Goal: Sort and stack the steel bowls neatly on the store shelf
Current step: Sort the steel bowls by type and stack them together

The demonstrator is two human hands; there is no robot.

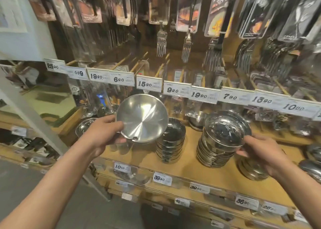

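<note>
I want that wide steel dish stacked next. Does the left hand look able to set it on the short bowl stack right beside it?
Probably yes: the left hand grips the shiny round steel dish just above the short stack of steel bowls, whose top is uncovered.

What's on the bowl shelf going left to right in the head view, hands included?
Left hand → shiny round steel bowl it holds tilted → short stack of small steel bowls → taller stack of wide-rimmed steel bowls → right hand on its top rim.
</note>
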